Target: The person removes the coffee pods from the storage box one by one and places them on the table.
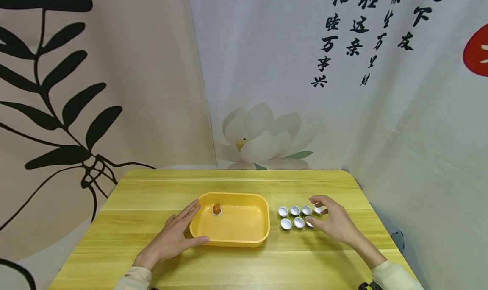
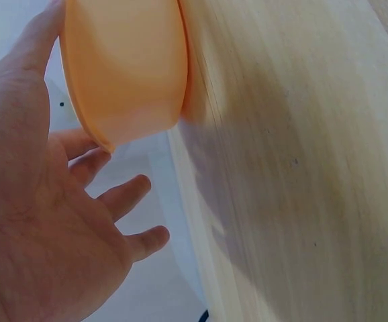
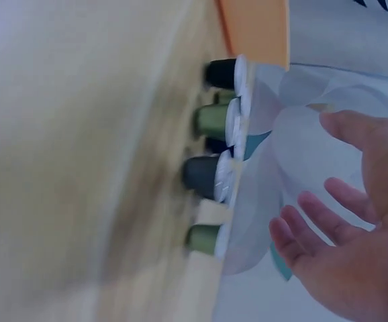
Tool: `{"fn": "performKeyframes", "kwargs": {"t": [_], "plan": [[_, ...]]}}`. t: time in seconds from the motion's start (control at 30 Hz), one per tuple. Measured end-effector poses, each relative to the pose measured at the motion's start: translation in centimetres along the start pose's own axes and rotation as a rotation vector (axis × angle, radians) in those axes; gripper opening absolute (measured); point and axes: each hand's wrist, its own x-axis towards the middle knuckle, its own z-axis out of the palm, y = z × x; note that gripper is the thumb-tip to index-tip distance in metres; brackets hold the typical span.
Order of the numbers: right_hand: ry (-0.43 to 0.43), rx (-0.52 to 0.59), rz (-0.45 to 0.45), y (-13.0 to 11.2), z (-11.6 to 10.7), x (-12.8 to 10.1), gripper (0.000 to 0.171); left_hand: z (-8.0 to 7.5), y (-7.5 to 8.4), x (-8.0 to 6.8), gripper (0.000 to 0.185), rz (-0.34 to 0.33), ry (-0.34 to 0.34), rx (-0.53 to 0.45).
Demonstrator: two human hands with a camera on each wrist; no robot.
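A yellow plastic tray (image 1: 240,241) sits on the table, and one brown-orange coffee capsule (image 1: 217,210) lies inside it toward the back left. My left hand (image 1: 173,237) is spread along the tray's left end, thumb by the front corner and fingers at the left rim. In the left wrist view, the ring and little fingers extend free of the tray wall (image 2: 127,60). My right hand (image 1: 335,222) hovers over the right end of two rows of coffee capsules (image 1: 299,223). Its thumb and fingers stand apart with nothing between them. Green (image 3: 212,121) and dark capsules (image 3: 201,176) stand lid up below it.
The light wooden table (image 1: 228,273) ends at a back edge against a hanging cloth (image 1: 267,69) with writing and a lotus print. To the left, another cloth (image 1: 152,90) carries black leaf shapes. The capsule rows stand just right of the tray.
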Motion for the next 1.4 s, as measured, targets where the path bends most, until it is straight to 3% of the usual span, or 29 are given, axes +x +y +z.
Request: {"fn": "performKeyframes", "kwargs": {"t": [0.57, 1.07, 1.4], "plan": [[-0.151, 0.038, -0.182, -5.8, 1.7, 4.6, 0.066, -0.1, 0.1, 0.0, 0.112, -0.012, -0.009, -0.006], [-0.307, 0.068, -0.238, -10.0, 4.8, 8.1, 0.069, -0.2, 0.2, -0.2, 0.112, -0.014, -0.011, -0.017], [-0.414, 0.023, -0.306, -12.0, 7.1, 10.4, 0.067, -0.2, 0.1, -0.1, 0.113, -0.02, -0.017, -0.025]]}}
